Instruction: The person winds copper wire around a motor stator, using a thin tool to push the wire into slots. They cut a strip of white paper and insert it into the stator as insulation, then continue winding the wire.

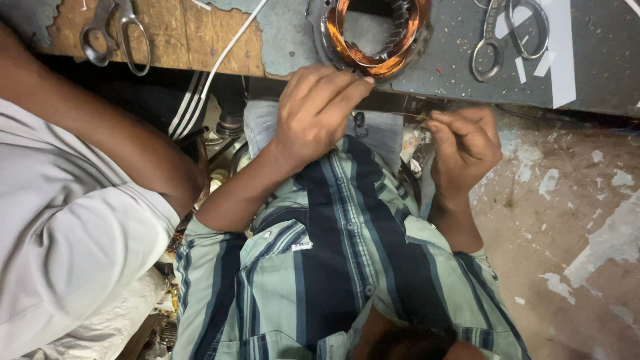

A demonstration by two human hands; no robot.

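Observation:
A motor stator (377, 37) with shiny copper winding lies at the edge of the workbench (460, 73). My left hand (320, 113) reaches up to it, its fingertips pinched on the lower rim of the copper winding. My right hand (463, 143) is held below the bench edge, to the right. Its fingers are closed on a thin copper wire (407, 116) that runs leftwards towards my left hand. My striped shirt (333, 267) fills the lower middle of the view.
Another person in a white shirt (60, 233) stands close on the left, forearm (100, 127) beside my left arm. Two pairs of scissors (113, 33) (507, 33), a white cable (227, 53) and white paper strips (560, 53) lie on the bench. Stained floor (573, 220) shows at the right.

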